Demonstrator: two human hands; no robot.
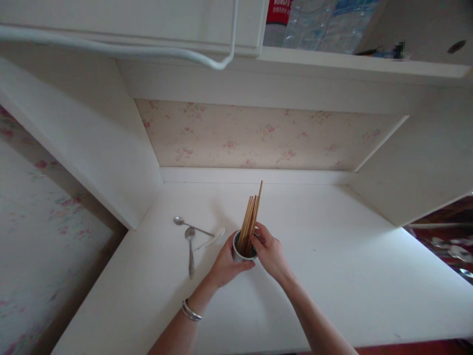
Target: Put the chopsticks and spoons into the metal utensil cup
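A small round metal holder (239, 253) stands on the white desk top (332, 276), with several wooden chopsticks (250, 221) upright in it, leaning slightly right. My left hand (226, 266) wraps round the holder's near side. My right hand (271, 252) is at the holder's right rim, fingers pinched on the chopsticks just above the rim. A silver bangle (191, 311) sits on my left wrist.
Two metal spoons (189, 242) and a white spoon (211, 240) lie on the desk left of the holder. White side panels and a floral back wall (254, 135) box the desk in. An overhead shelf (332, 56) holds plastic bottles; a white cable (121, 49) hangs across the top.
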